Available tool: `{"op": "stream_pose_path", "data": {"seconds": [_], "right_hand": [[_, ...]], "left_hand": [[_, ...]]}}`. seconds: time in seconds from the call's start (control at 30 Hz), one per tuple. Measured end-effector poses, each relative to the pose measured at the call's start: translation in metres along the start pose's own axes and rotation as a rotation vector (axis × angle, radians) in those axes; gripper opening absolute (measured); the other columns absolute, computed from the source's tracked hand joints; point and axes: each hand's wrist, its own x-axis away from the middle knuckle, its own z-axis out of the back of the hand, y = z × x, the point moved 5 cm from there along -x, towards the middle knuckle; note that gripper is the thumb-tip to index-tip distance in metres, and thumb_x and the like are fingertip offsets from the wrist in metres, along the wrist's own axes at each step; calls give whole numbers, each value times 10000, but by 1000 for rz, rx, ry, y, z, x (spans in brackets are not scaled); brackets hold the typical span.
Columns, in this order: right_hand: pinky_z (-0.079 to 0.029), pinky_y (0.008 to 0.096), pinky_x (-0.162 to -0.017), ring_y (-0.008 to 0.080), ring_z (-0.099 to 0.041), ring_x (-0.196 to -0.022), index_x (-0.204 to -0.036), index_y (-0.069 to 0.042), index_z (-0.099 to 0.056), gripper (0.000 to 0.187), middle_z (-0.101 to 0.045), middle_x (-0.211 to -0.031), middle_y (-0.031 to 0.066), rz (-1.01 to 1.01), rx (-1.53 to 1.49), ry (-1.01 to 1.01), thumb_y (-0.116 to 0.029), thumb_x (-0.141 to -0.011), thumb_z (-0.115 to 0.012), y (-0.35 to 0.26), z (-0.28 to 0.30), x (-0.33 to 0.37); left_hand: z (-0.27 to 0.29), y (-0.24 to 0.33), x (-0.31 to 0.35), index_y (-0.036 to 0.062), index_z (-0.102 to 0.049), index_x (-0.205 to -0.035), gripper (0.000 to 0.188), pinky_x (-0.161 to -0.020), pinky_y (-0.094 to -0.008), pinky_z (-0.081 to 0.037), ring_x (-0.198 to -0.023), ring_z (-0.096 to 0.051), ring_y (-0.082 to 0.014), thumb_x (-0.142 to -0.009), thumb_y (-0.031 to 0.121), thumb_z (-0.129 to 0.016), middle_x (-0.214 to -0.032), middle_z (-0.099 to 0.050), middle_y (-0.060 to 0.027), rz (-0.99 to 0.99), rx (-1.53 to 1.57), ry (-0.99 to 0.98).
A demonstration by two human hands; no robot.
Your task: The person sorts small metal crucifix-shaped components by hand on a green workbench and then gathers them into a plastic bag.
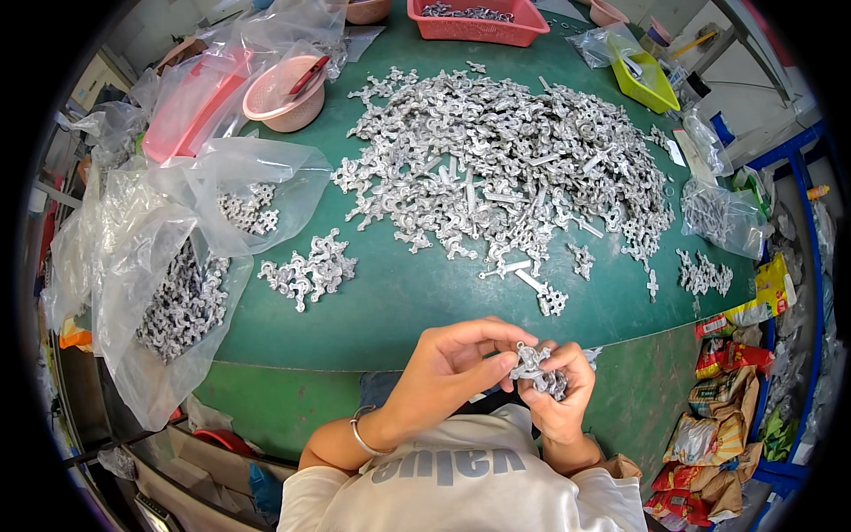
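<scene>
Close to my body, at the table's near edge, both hands meet over a few small grey metal castings [534,363]. My right hand [567,390] is closed around them from below and the side. The fingertips and thumb of my left hand [452,362] come together at the castings' left side, its fingers bent. How many pieces lie in the right palm is hidden. Beyond my hands a broad heap of like castings [505,151] spreads over the green table [399,310], some with long straight bars. A smaller pile [310,269] lies left of it.
Clear plastic bags [124,293], one full of castings, stand at the left. Behind them are a pink basin [284,96] with a red-handled tool and a pink tray. A red tray [479,25] sits at the back, a yellow-green basket [645,78] back right. Packets [709,426] fill the lower right.
</scene>
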Motion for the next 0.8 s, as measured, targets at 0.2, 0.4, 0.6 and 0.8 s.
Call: {"op": "stream_pose_path", "data": {"seconds": [0.2, 0.4, 0.6, 0.8], "right_hand": [[-431, 250, -645, 134, -547, -724, -851, 1, -504, 234, -552, -818, 106, 8, 0, 18, 32, -697, -677, 0, 1, 0], [-434, 254, -648, 142, -548, -726, -862, 5, -514, 225, -552, -820, 109, 33, 19, 14, 36, -702, -670, -2, 1, 0], [-442, 248, -647, 148, -556, -734, -870, 17, -524, 235, -562, -828, 121, 83, 125, 35, 46, -689, -671, -6, 6, 0], [-448, 260, -594, 164, -567, -644, -794, 37, -559, 113, -599, -764, 150, 122, 258, 53, 6, -728, -645, -18, 7, -3]], "left_hand": [[-1, 2, 0, -54, -552, -1051, 210, -704, -234, -439, -810, -510, -96, -866, 41, -522, -984, -563, -81, -7, 5, -2], [-1, 2, 1, -59, -552, -1040, 201, -721, -242, -440, -830, -517, -104, -859, 24, -527, -979, -559, -83, -23, -1, -2], [0, 1, 1, -66, -554, -1028, 194, -726, -244, -449, -844, -530, -106, -851, 13, -536, -962, -563, -86, -47, -21, 16], [4, 1, 2, -65, -568, -919, 123, -638, -218, -453, -727, -549, -96, -828, 18, -575, -864, -584, -76, -65, -102, 98]]}}
